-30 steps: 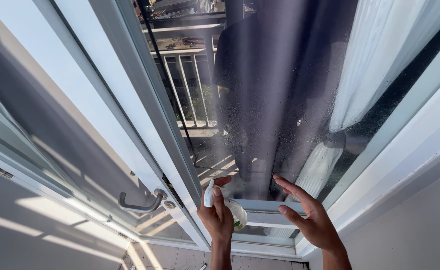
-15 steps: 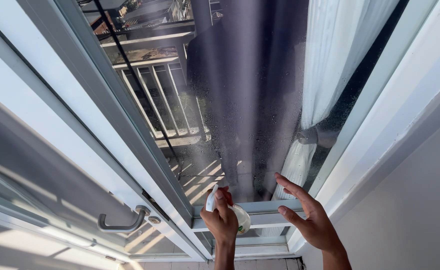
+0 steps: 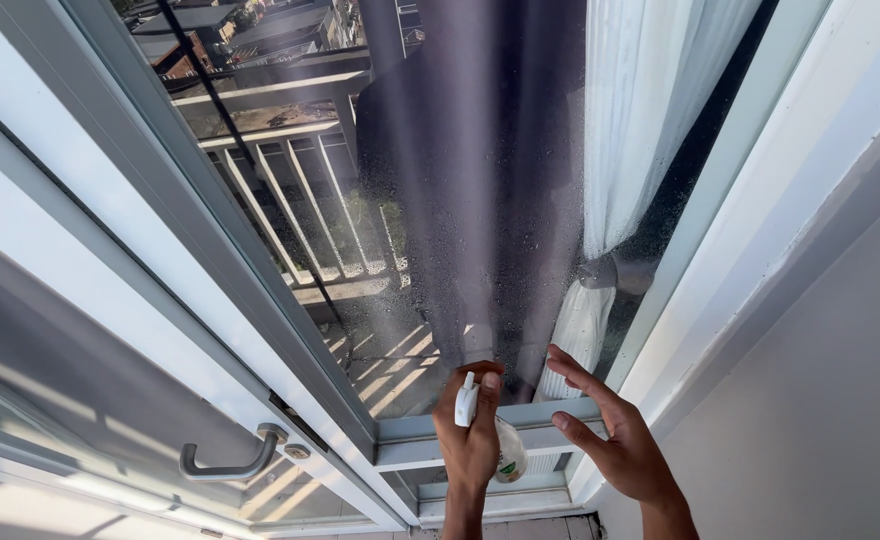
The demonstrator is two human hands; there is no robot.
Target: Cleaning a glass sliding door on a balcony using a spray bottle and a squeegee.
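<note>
My left hand (image 3: 468, 430) grips a small spray bottle (image 3: 505, 452) with a white nozzle, aimed at the glass pane (image 3: 460, 220) of a white-framed window. Fine droplets speckle the lower glass. My right hand (image 3: 615, 440) hovers just right of the bottle, fingers spread, holding nothing, close to the pane's lower right corner. A white curtain (image 3: 640, 130) hangs behind the glass, tied near its lower end.
A neighbouring white-framed glass door with a metal lever handle (image 3: 228, 462) stands at the left. The pane reflects a balcony railing (image 3: 300, 210) and rooftops. A grey wall (image 3: 820, 400) fills the right side. The window's lower frame rail (image 3: 415, 445) runs below my hands.
The view has tilted up and right, so the door handle sits lower left. My hands hold the same pose at the pane's bottom edge.
</note>
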